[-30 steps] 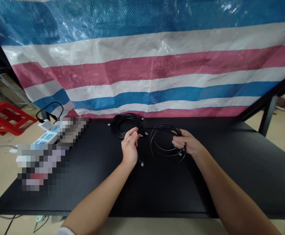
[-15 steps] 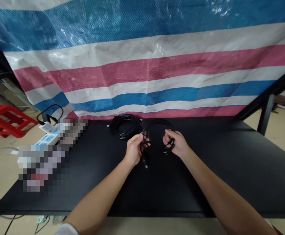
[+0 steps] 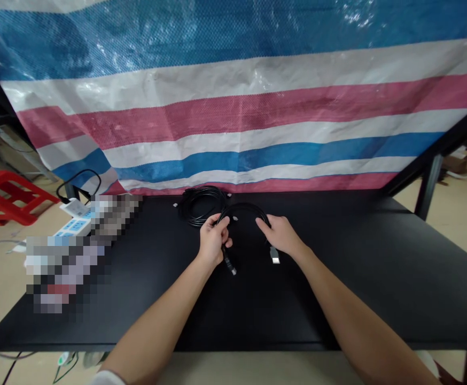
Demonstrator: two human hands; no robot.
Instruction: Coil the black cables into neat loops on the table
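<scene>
A black USB cable [image 3: 244, 206] arches between my two hands above the black table. My left hand [image 3: 211, 240] is closed around its left side, thumb on top; from below the fingers a dark plug [image 3: 229, 264] with a pale tip hangs down. My right hand [image 3: 280, 233] pinches the right side of the arch. Under that hand a USB plug [image 3: 274, 255] with a bright metal end points toward me. Just behind my left hand lies a second black cable [image 3: 185, 209], wound in a round coil, with small pale ends showing beside it.
The black table [image 3: 362, 278] stretches to the right. On its left edge a white power strip [image 3: 71, 227] carries a plugged-in white adapter [image 3: 74, 207], next to a pixelated area. A striped plastic sheet [image 3: 257, 115] hangs behind. A red stool [image 3: 15, 198] stands at far left.
Both hands have shifted slightly left, and the arch sits a little lower. My right hand has turned, its fingers now straighter, and the USB plug under it shows clearly.
</scene>
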